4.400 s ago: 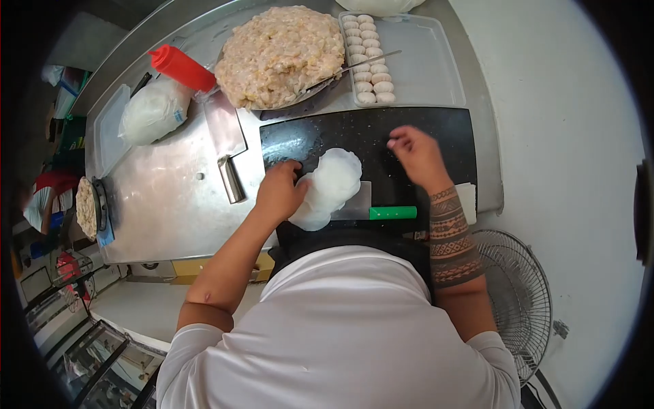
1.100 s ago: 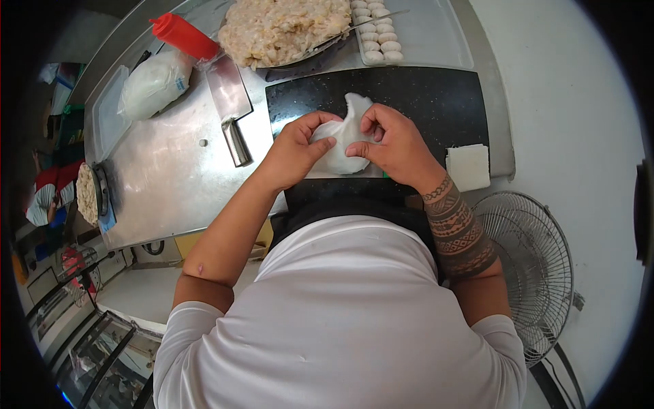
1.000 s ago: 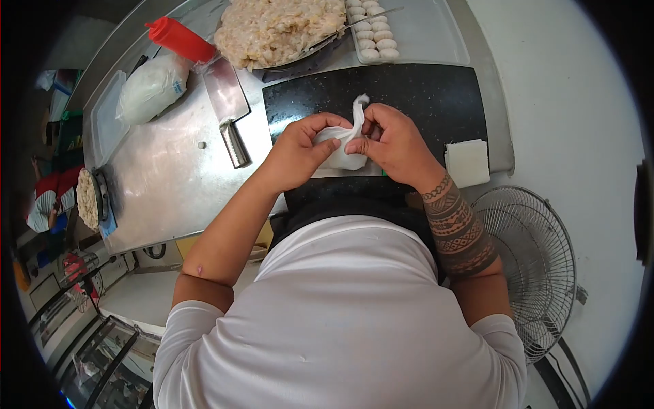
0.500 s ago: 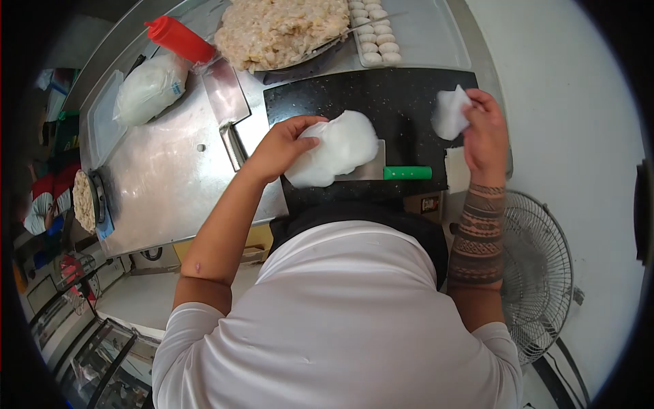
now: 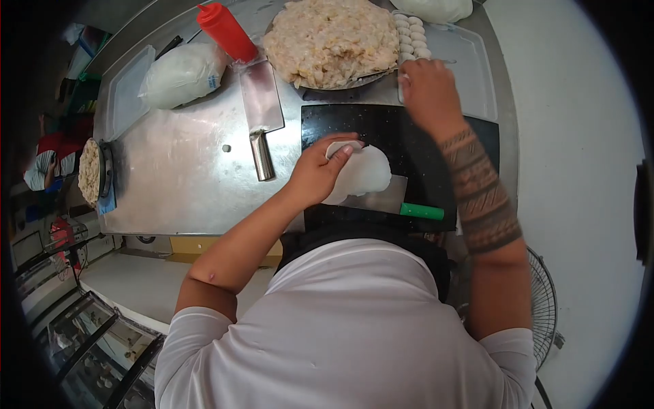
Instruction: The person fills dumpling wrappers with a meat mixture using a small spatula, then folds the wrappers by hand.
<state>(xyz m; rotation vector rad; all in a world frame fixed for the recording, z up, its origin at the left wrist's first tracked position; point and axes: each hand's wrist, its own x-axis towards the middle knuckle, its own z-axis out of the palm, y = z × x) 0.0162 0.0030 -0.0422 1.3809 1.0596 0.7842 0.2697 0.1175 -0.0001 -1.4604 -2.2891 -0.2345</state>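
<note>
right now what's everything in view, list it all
table: 1, steel, centre
board: 1, black, front of table
wrappers: 1 stack, white, on board
scraper: 1, green handle, blade under wrappers
cleaver: 1, steel, left of board
filling: 1 mound, beige, behind board
tray: 1, pale, right of filling
dumplings: many, white, rows in tray
bottle: 1, red, back of table
bag: 1, white, beside bottle
fan: 1, grey, lower right
left hand: on wrappers
right hand: at the dumplings

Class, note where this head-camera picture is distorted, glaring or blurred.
Head view: the fisheye lens curves the steel table and blackens the corners; the pale floor is washed out; a soft sheen lies on the table; the right hand and left hand look sharp.
</note>
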